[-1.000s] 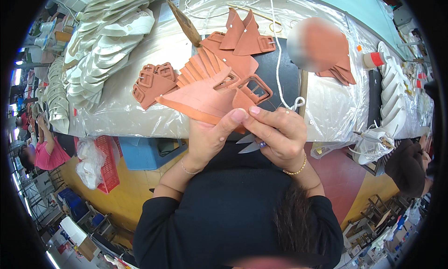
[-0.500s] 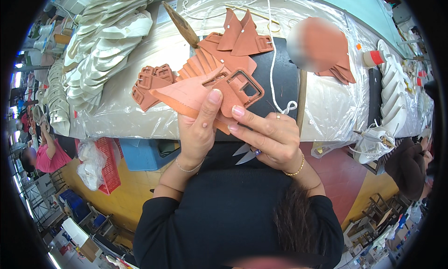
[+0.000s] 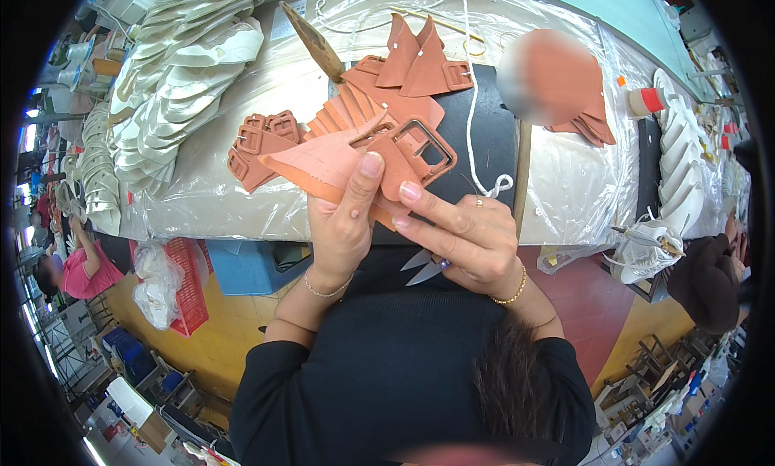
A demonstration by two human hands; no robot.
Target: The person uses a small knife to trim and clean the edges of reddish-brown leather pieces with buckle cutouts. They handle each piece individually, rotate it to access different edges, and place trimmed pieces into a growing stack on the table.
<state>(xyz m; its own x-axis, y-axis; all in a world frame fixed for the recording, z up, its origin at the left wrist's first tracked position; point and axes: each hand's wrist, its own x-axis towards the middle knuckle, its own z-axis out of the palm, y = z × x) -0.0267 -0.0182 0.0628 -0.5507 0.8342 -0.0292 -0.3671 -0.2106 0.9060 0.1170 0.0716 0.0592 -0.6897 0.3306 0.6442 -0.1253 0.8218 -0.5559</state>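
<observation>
My left hand point(image 3: 345, 228) pinches an orange-brown leather piece point(image 3: 319, 161) between its thumb and the fingers hidden underneath. At the piece's right end is a covered rectangular buckle point(image 3: 432, 153), with a rounded strap end folded below it. Two fingertips of my right hand point(image 3: 472, 240) press on that strap end. A pair of scissors point(image 3: 420, 268) is tucked in my right palm, its blades jutting out to the left and its handles hidden by my fingers. Just beyond my hands lie a fanned row of similar leather pieces point(image 3: 345, 107) and a cluster of buckled pieces point(image 3: 262, 143).
Pointed leather pieces point(image 3: 416, 62) and a wooden-handled tool point(image 3: 313, 42) lie farther back. A white cord point(image 3: 471, 119) crosses a black mat point(image 3: 494, 143). Stacked white shoe parts point(image 3: 190, 78) stand left, more leather point(image 3: 593, 115) right. A blue bin point(image 3: 242, 268) and red basket point(image 3: 187, 288) sit below the table.
</observation>
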